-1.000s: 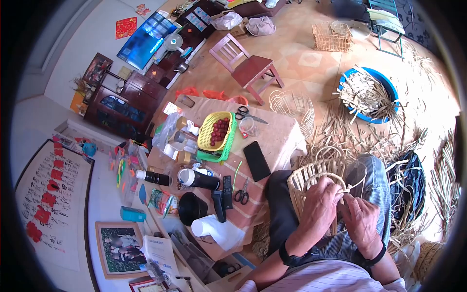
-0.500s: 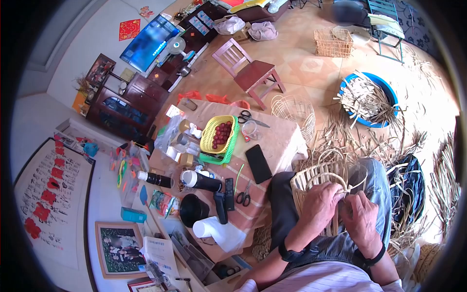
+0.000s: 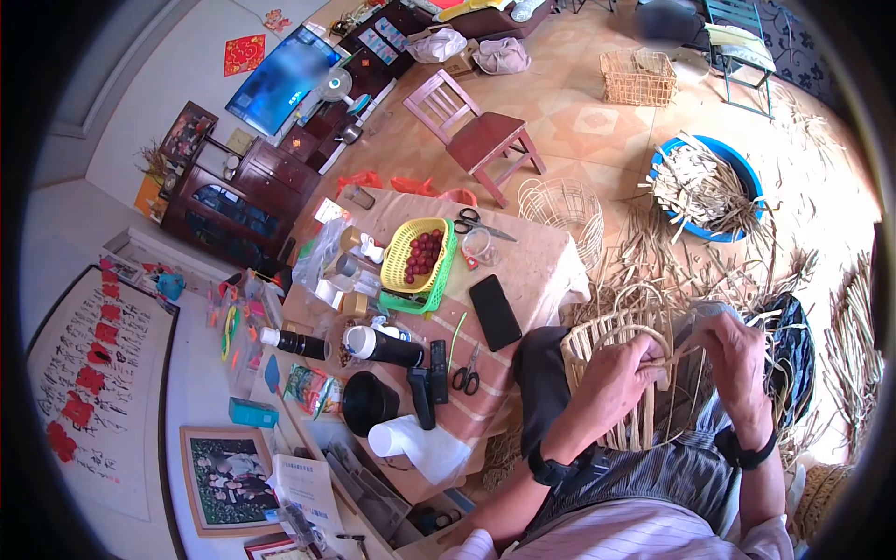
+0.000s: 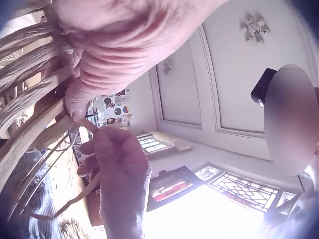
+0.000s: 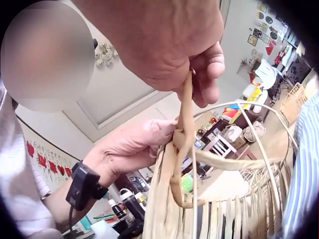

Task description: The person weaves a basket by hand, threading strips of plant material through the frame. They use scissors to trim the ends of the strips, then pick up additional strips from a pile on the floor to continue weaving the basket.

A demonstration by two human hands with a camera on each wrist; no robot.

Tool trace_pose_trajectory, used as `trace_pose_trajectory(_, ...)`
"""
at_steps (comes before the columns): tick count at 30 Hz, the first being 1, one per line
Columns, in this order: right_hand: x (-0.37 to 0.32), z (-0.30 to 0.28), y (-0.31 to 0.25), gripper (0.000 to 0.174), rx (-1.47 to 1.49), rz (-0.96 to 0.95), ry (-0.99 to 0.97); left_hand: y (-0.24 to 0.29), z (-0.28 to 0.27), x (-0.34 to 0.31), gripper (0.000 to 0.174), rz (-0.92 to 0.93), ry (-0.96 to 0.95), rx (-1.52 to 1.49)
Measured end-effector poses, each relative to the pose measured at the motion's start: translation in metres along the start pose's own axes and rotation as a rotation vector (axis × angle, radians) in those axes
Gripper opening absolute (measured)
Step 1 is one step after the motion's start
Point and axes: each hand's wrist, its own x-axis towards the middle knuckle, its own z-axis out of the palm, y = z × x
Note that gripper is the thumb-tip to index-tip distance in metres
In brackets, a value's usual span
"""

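Observation:
A partly woven basket (image 3: pixel 583 350) of pale flat strips and thin wire-like hoops rests on the person's lap. At its rim, the left hand (image 3: pixel 616 383) pinches the edge between thumb and fingers. To the right, the right hand (image 3: pixel 737 359) is raised and pinches a pale strip (image 5: pixel 186 104) that runs taut to the rim beside the left fingertips. In the left wrist view the strip (image 4: pixel 89 124) spans the short gap between both hands, and a loose length of it hangs below the right hand (image 4: pixel 122 169).
Left of the lap, a table (image 3: pixel 546 252) bears a phone (image 3: pixel 495 311), scissors (image 3: pixel 466 373), a yellow basket of red fruit (image 3: pixel 401 257) and bottles. Beyond are a wooden chair (image 3: pixel 485 140), an open-work basket (image 3: pixel 560 210) and a blue tub (image 3: pixel 714 145) of strips. Loose strips litter the floor.
The right hand has moved up and to the right, away from the left hand, drawing the strip out. The left hand has stayed at the rim.

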Motion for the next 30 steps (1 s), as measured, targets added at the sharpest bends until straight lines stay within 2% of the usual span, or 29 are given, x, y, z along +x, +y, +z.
trace_pose_trajectory(2, 0.01, -0.004, 0.008, 0.012, 0.037, 0.042, -0.024, 0.006, -0.007, 0.002, 0.016, -0.047, -0.051, -0.029)
trace_pose_trajectory(5, 0.025, -0.015, 0.021, 0.011, 0.069, 0.052, -0.016, -0.009, -0.001, 0.006, 0.015, -0.048, -0.021, -0.071)
trace_pose_trajectory(11, 0.045, -0.016, 0.065, 0.012, 0.068, 0.23, -0.023, -0.007, -0.015, 0.021, 0.016, -0.004, -0.065, -0.01)
trace_pose_trajectory(14, 0.042, -0.009, 0.085, 0.022, -0.239, 0.072, 0.094, -0.011, -0.014, 0.029, 0.017, -0.01, -0.046, 0.056)
trace_pose_trajectory(15, 0.036, -0.01, 0.083, 0.03, -0.261, 0.066, 0.101, -0.015, -0.013, 0.033, 0.017, -0.014, -0.034, 0.036)
trace_pose_trajectory(16, 0.028, -0.013, 0.074, 0.034, -0.251, 0.117, 0.109, -0.014, -0.013, 0.036, 0.017, -0.007, -0.029, 0.035)
trace_pose_trajectory(18, 0.004, -0.014, 0.054, 0.039, -0.336, 0.062, 0.216, -0.014, -0.015, 0.041, 0.017, 0.003, -0.017, 0.027)
trace_pose_trajectory(19, -0.007, -0.019, 0.034, 0.04, -0.366, 0.045, 0.204, -0.019, -0.016, 0.043, 0.017, 0.025, -0.028, 0.059)
trace_pose_trajectory(22, -0.031, -0.017, -0.013, 0.029, -0.375, -0.033, 0.193, -0.023, -0.018, 0.043, 0.017, 0.019, -0.054, 0.038)
trace_pose_trajectory(25, -0.039, -0.001, -0.039, 0.031, -0.241, -0.083, 0.049, -0.022, -0.015, 0.04, 0.017, 0.024, -0.02, 0.063)
trace_pose_trajectory(28, -0.036, 0.028, -0.047, 0.033, -0.085, 0.059, -0.102, -0.025, -0.017, 0.036, 0.017, 0.082, 0.022, 0.028)
trace_pose_trajectory(30, -0.036, 0.039, -0.05, 0.03, -0.015, 0.096, -0.093, -0.027, -0.019, 0.036, 0.016, 0.07, 0.013, 0.038)
